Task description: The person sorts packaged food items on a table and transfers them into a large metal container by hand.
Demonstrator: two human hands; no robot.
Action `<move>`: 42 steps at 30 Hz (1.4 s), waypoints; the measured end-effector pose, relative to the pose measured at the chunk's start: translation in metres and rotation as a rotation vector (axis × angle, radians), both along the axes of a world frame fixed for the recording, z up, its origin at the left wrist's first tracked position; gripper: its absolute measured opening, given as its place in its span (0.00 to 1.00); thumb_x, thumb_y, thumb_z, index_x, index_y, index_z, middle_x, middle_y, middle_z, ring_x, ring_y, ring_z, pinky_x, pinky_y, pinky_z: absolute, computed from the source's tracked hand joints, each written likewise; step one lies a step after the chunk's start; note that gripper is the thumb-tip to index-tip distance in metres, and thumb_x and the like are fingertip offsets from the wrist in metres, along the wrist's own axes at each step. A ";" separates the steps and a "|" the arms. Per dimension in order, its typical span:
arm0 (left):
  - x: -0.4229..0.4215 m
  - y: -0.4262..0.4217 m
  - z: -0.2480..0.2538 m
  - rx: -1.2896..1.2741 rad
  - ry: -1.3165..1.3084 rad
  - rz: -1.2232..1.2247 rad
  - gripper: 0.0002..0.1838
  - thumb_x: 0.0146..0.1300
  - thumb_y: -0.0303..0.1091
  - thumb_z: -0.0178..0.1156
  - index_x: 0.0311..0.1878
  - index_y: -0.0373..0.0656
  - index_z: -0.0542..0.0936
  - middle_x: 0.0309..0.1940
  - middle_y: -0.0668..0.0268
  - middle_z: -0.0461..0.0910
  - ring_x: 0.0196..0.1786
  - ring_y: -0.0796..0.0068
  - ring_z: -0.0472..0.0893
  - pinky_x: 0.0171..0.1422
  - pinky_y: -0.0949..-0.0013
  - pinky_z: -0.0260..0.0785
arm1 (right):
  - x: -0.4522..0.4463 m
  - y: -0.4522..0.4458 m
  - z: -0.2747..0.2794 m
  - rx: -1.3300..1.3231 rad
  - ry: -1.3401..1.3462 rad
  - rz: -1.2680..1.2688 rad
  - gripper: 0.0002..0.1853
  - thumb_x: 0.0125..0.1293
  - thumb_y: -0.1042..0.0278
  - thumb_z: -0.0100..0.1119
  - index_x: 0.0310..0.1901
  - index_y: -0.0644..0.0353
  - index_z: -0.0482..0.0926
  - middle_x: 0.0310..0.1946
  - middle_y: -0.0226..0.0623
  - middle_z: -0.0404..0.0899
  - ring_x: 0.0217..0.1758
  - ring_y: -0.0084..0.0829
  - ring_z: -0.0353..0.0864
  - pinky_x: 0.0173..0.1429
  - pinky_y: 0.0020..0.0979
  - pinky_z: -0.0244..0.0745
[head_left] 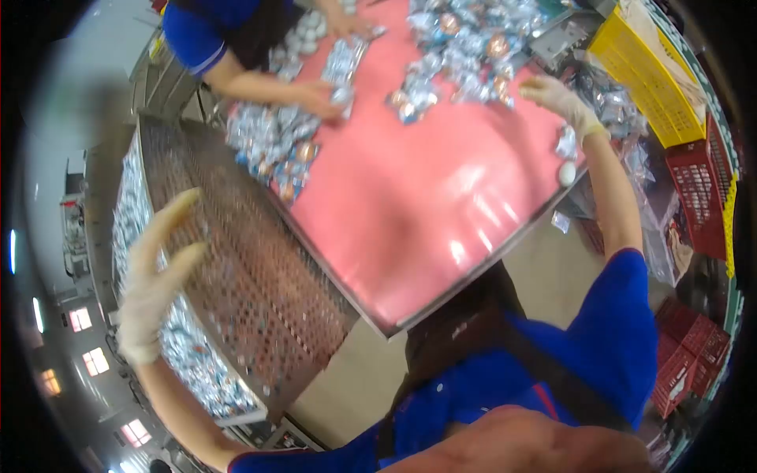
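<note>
My left hand (162,272), in a pale glove, is raised off to the left with thumb and fingers spread and nothing between them. Below it in the view lies a perforated metal surface (244,268). My right hand (558,101), also gloved, reaches over the right side of the pink tabletop (402,213). Its fingers are stretched out beside a heap of shiny silver packets (465,59), some with orange and blue print; I see nothing held. Near my right wrist are a single silver packet (566,142) and a white egg-shaped item (567,173).
Across the table a person's bare hands (322,100) work by another silver packet pile (268,134) and white oval items (303,35). Yellow crate (643,75) and dark red crates (698,185) stand right. A packet-filled trough (201,363) runs left. The table has a metal edge (441,296).
</note>
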State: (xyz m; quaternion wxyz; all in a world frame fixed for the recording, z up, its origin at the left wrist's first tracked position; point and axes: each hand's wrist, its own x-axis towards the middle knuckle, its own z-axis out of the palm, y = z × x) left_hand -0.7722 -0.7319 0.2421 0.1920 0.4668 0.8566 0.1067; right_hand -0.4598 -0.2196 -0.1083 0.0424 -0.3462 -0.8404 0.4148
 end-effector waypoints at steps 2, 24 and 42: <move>0.016 0.129 -0.042 -0.143 0.036 -0.314 0.32 0.63 0.40 0.66 0.70 0.41 0.74 0.63 0.54 0.79 0.69 0.57 0.74 0.75 0.60 0.63 | 0.011 0.054 -0.009 0.099 -0.068 0.035 0.30 0.70 0.43 0.61 0.60 0.63 0.81 0.56 0.46 0.84 0.59 0.39 0.83 0.64 0.37 0.75; 0.023 0.434 -0.455 0.161 -0.071 0.249 0.66 0.42 0.51 0.79 0.80 0.38 0.52 0.73 0.45 0.63 0.71 0.40 0.65 0.76 0.49 0.61 | -0.155 0.070 -0.069 0.816 -0.244 0.036 0.43 0.60 0.22 0.55 0.69 0.43 0.74 0.51 0.47 0.82 0.61 0.56 0.71 0.66 0.57 0.64; 0.114 0.094 -0.442 0.055 0.061 0.038 0.55 0.42 0.48 0.78 0.78 0.59 0.64 0.75 0.60 0.65 0.71 0.48 0.67 0.73 0.44 0.59 | 0.030 -0.270 -0.070 0.456 -0.024 0.519 0.44 0.49 0.40 0.73 0.71 0.33 0.71 0.78 0.41 0.58 0.79 0.63 0.52 0.75 0.72 0.47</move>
